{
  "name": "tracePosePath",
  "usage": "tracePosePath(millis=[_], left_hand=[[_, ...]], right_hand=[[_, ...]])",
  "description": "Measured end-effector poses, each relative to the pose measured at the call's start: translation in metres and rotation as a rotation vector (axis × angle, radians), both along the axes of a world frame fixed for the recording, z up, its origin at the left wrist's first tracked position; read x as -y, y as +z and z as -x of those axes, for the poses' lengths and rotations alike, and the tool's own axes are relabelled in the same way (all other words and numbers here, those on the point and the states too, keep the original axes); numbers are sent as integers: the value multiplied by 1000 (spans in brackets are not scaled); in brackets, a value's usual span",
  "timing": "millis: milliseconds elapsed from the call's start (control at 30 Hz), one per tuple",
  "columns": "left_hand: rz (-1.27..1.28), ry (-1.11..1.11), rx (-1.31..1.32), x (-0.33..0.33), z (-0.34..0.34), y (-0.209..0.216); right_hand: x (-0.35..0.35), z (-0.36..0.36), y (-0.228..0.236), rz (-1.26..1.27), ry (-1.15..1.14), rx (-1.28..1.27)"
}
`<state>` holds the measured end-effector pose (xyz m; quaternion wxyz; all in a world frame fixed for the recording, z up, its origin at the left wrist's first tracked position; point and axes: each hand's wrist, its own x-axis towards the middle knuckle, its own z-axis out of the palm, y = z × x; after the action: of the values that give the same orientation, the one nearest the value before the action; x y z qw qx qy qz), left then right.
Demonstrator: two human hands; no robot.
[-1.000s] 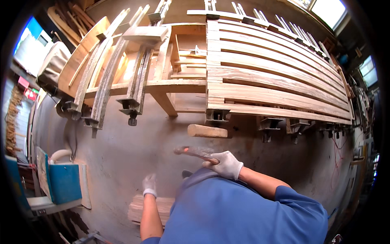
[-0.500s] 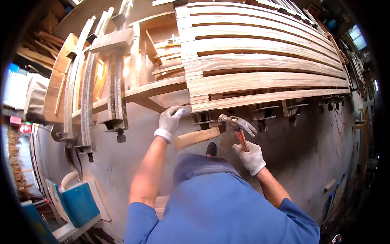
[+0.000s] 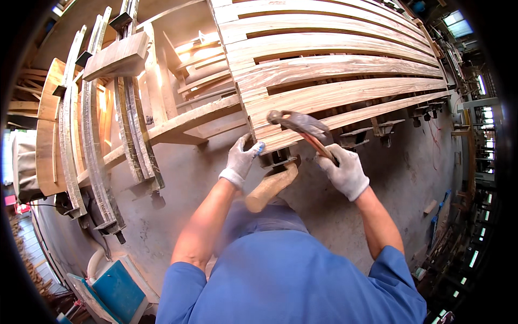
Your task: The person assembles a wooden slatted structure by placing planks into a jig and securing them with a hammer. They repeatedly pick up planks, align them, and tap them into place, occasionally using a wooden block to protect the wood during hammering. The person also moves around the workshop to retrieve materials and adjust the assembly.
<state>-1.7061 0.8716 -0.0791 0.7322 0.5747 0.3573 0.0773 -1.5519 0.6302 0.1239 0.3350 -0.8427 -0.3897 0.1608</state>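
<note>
My right hand (image 3: 345, 171), in a white work glove, is closed round the handle of a claw hammer (image 3: 302, 125). The dark hammer head hangs over the near-left corner of a slatted wooden panel (image 3: 350, 86), which has long pale slats with gaps between them. At that same corner, my gloved left hand (image 3: 243, 157) has its thumb and fingers against the panel's edge; a blue patch shows at the thumb tip. Below the corner, a thick wooden handle (image 3: 272, 186) sticks out beside a dark metal clamp end (image 3: 279, 156).
Left of the panel, long bar clamps (image 3: 129, 129) rest across a wooden frame (image 3: 172, 127), with a wood block (image 3: 117, 55) on them. More clamp ends (image 3: 353, 137) jut from under the panel's near edge. A teal metal box (image 3: 120, 289) stands at the lower left.
My left hand has come to the panel's corner. My right hand has raised the hammer from below the edge to over the panel. The view has shifted, and the wooden handle lies at another angle.
</note>
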Motion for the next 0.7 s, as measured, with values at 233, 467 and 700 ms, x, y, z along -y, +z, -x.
tracePosePath(millis=[233,467,700], left_hand=[[-56,-6,-1,-2,2,9],[-120,-38,-69,-3,1,22],[-183,-48,-72,-1,1,27]], right_hand=[[-5,-46,-52,259,178,282],[-19,-64,-67,268,239,318],[-23,-72,-66,336,276,320]])
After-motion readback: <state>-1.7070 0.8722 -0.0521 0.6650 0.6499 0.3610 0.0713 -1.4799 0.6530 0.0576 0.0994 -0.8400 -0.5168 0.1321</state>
